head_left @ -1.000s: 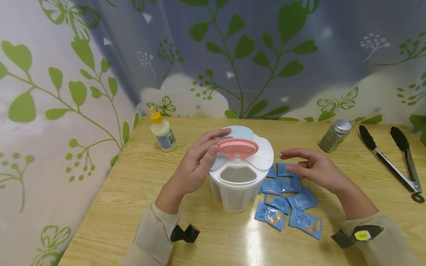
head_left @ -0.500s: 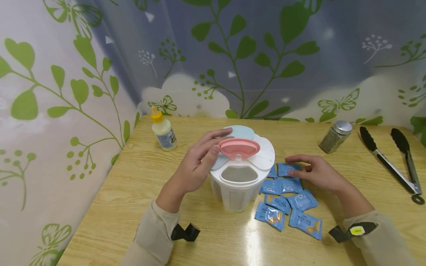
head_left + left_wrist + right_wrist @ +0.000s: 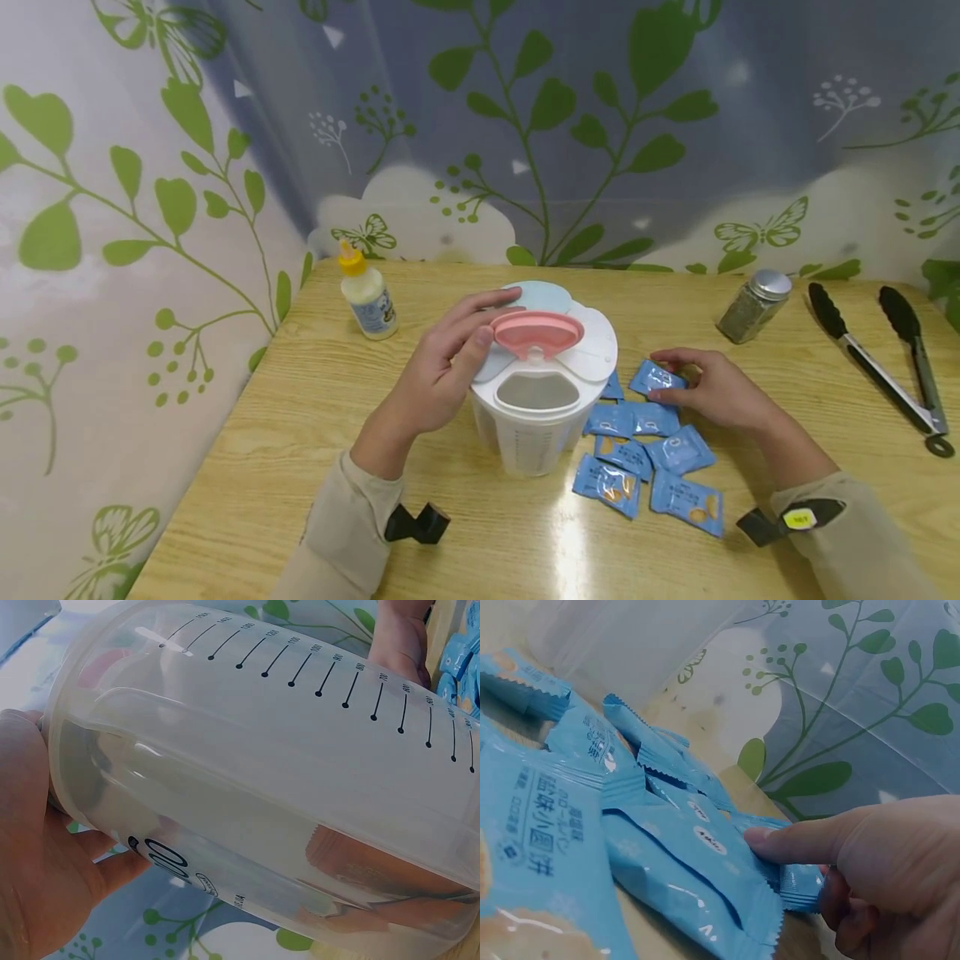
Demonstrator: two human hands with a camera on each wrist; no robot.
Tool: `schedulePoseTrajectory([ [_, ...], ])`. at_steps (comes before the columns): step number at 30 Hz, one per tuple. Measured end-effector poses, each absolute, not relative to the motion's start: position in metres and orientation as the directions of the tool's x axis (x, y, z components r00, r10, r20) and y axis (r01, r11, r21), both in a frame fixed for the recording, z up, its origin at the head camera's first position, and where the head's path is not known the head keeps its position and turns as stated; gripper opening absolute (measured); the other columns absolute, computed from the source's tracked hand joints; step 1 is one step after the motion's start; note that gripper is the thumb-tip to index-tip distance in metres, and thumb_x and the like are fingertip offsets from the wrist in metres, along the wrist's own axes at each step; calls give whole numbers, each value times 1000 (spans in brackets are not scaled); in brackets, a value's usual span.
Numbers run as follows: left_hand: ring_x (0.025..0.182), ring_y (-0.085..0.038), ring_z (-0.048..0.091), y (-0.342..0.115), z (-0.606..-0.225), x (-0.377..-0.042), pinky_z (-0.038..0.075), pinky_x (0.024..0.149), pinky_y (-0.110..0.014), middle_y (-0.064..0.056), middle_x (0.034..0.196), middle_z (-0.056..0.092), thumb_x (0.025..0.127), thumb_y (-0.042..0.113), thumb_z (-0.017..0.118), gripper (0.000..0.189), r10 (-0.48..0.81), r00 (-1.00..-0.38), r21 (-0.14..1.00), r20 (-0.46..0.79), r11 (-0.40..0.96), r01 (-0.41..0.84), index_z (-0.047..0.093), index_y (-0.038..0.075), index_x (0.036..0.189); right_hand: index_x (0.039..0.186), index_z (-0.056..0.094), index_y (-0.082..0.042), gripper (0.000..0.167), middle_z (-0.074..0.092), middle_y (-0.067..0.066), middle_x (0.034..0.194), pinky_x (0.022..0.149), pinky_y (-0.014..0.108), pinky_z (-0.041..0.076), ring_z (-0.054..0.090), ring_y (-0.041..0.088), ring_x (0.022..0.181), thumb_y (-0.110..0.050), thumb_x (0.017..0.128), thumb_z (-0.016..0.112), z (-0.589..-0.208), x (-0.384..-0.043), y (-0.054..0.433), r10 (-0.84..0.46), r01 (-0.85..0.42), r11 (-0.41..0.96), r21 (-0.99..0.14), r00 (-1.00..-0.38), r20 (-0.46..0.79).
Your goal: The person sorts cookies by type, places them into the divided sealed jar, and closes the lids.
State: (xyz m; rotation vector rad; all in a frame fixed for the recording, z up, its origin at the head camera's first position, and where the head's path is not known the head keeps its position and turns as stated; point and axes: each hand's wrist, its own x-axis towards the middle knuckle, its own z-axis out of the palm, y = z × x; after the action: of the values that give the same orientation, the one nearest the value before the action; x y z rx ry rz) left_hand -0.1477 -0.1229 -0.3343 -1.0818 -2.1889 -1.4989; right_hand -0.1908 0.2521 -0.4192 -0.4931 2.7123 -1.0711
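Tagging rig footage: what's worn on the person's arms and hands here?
Both hands, left hand and right hand, are bare: no gloves, no rings to be seen. Each forearm has a beige long sleeve. A black mount sits at the left cuff; the right cuff carries a black strap with a small yellow label.

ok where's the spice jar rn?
Head view: the spice jar stands on the table's far right, between the tongs and the white container, beyond the right hand and the blue packets.
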Motion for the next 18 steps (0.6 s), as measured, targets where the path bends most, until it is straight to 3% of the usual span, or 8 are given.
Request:
schedulePoseTrajectory([
  [4, 141, -23, 45, -123, -334, -147, 36, 118, -42, -11, 148, 51, 109, 37, 34, 51, 420, -684, 684, 597, 180, 707, 65, 1, 128, 130, 62, 2, 56, 66, 20, 120, 79, 31, 48, 59, 32, 109, -33, 89, 77, -416, -190, 254, -341, -220, 725, -652, -938, -63],
  [11, 141, -23, 45, -123, -334, -147, 36, 118, -42, -11, 148, 52, 109, 37, 34, 51, 416, -685, 685, 598, 177, 706, 65, 1, 128, 114, 69, -5, 37, 63, 8, 101, 66, 25, 46, 54, 14, 91, -37, 95, 68, -411, -192, 262, -272, -138, 711, -689, -958, -89],
  [18, 140, -24, 46, -122, -332, -146, 36, 118, -42, -12, 148, 52, 109, 37, 34, 51, 415, -687, 686, 597, 180, 705, 65, 1, 128, 114, 67, -8, 40, 62, 13, 117, 69, 28, 47, 53, 22, 99, -43, 98, 62, -402, -190, 269, -231, -92, 701, -707, -968, -103],
])
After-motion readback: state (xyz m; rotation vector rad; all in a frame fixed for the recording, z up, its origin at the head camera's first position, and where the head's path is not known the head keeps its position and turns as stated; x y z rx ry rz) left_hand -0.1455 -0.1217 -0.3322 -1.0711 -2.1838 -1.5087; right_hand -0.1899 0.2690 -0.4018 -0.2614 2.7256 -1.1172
